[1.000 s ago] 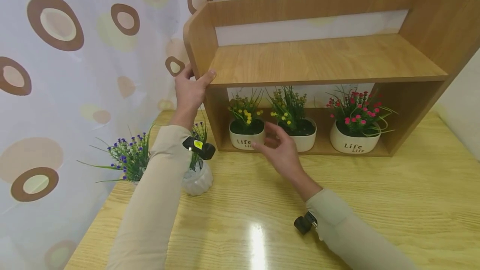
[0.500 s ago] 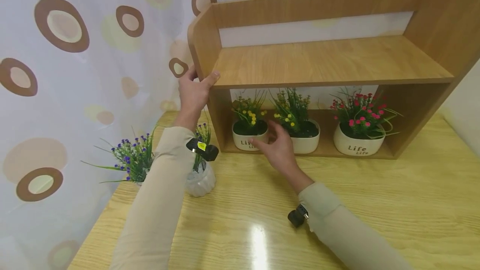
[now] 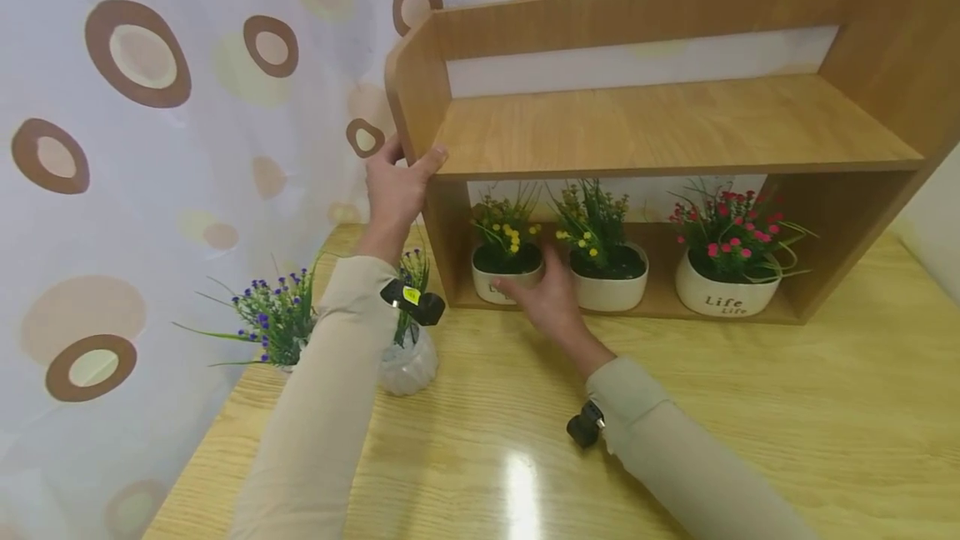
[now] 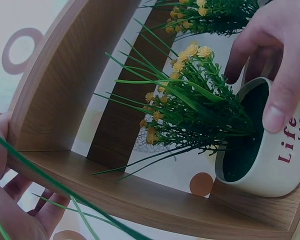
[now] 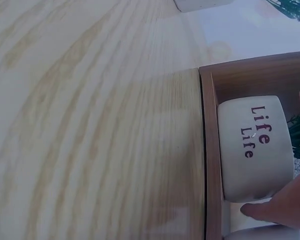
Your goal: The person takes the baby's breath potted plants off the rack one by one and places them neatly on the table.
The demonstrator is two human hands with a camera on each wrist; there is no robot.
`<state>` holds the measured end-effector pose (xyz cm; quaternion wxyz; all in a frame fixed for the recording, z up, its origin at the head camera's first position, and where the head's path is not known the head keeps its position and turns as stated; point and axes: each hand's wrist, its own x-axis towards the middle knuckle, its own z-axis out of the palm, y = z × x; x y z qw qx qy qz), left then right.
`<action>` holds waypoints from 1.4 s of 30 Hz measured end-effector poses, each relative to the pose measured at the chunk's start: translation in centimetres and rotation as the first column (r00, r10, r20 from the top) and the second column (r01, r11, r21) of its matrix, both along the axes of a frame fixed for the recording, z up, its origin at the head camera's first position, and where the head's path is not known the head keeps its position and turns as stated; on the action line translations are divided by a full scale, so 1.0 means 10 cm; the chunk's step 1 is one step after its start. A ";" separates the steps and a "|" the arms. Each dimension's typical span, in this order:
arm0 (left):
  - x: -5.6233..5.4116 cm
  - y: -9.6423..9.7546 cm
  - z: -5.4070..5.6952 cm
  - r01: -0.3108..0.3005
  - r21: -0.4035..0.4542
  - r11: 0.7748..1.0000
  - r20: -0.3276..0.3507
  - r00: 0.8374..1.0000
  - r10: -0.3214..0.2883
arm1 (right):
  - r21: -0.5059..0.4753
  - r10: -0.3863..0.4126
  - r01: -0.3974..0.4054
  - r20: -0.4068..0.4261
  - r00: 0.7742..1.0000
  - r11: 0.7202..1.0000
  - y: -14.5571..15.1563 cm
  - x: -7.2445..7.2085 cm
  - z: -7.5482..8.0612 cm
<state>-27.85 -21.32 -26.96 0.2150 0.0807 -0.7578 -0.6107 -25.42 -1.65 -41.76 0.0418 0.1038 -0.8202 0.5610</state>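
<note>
My left hand [image 3: 395, 194] holds the left side of a two-tier wooden shelf [image 3: 667, 123], thumb on the shelf board and fingers behind the side panel. In the lower tier stands a white flowerpot [image 4: 270, 170] with yellow flowers and "Life" lettering. Around its right side my right hand [image 3: 551, 298] grips it, with the thumb on the front and the fingers in the gap towards a second white flowerpot [image 3: 611, 290], also with yellow flowers. In the right wrist view, fingers [image 5: 285, 202] show beside the lettered pot. Farther right is a white flowerpot [image 3: 723, 290] with pink flowers.
Left of the shelf, a ribbed white pot [image 3: 408, 365] and purple flowers [image 3: 273, 315] stand on the wooden table [image 3: 465, 440], partly hidden by the left arm. Behind is a wall covering [image 3: 217, 123] patterned with brown rings.
My right hand has moved slightly left and in against the left flowerpot, its fingers passing into the gap between the pots. The left hand keeps its hold on the shelf. The view has shifted slightly.
</note>
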 end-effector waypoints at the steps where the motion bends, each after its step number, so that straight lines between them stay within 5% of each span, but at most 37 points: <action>1: 0.00 0.00 -0.01 0.001 0.000 1.000 -0.004 1.000 -0.001 | 0.005 -0.002 0.002 0.000 1.000 1.000 0.00 -0.01 -0.01; 16: 0.01 0.04 -0.02 0.011 -0.002 1.000 -0.037 0.999 -0.011 | 0.035 -0.020 0.021 -0.033 0.999 0.999 -0.02 -0.14 -0.12; 29: 0.02 0.03 0.00 0.015 -0.009 1.000 -0.050 0.999 -0.015 | 0.039 0.005 -0.008 0.079 0.997 0.999 -0.03 -0.13 -0.12; 42: 0.03 0.00 -0.01 0.007 -0.012 1.000 -0.037 0.999 -0.008 | 0.015 -0.018 0.017 0.054 0.998 1.000 -0.06 -0.14 -0.17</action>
